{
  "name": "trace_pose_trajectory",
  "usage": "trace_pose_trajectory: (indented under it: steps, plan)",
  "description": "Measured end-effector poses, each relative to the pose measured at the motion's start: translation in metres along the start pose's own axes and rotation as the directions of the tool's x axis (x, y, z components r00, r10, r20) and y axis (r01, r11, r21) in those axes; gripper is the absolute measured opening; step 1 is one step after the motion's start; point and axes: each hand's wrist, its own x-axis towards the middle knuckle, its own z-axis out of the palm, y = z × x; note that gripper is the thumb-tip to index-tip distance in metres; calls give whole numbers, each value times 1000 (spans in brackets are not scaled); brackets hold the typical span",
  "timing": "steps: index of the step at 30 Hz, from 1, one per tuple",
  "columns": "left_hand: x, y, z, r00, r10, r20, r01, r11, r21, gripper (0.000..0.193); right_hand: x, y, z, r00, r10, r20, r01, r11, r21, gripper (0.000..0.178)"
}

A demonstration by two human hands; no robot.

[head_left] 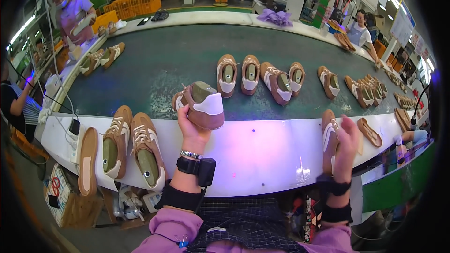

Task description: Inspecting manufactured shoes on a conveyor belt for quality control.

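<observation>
My left hand (pixel 193 131) is closed around a brown sneaker upper (pixel 205 105) with a white heel patch and a green last inside, raised above the white ledge (pixel 253 159). Beside a brown sneaker (pixel 329 133) on the ledge, my right hand (pixel 346 143) is lifted with its fingers extended, and it partly covers that shoe. I see nothing in its grasp. Two more lasted sneakers, one (pixel 117 143) and another (pixel 148 147), stand to the left. Next to them lies a brown sole (pixel 88 161).
Several lasted sneakers (pixel 227 75) stand on the green conveyor belt (pixel 173 56), with more toward the right. A loose sole (pixel 369 132) lies right of my right hand. One co-worker (pixel 77 16) handles a shoe at far left; another (pixel 363 33) reaches in at far right.
</observation>
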Motion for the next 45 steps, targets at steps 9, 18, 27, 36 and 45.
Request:
trace_pose_trajectory:
  steps: [9,18,27,36,45]
  plan:
    - [-32,19,-14,996,-30,-83,21,994,-107,49,88,176,219,901,164,401,79,847,-525,62]
    - [-112,46,-47,985,-149,-91,145,989,-41,44,137,256,300,818,387,426,-72,803,-591,47]
    - [-146,91,-63,957,19,-290,27,988,154,53,128,213,213,435,631,643,-881,445,160,41]
    - [-152,76,7,674,713,194,-505,253,825,38,17,97,99,379,449,809,-880,446,165,52]
    - [-45,-54,46,862,-408,300,277,876,395,61,-27,30,55,636,-10,772,-88,992,86,74]
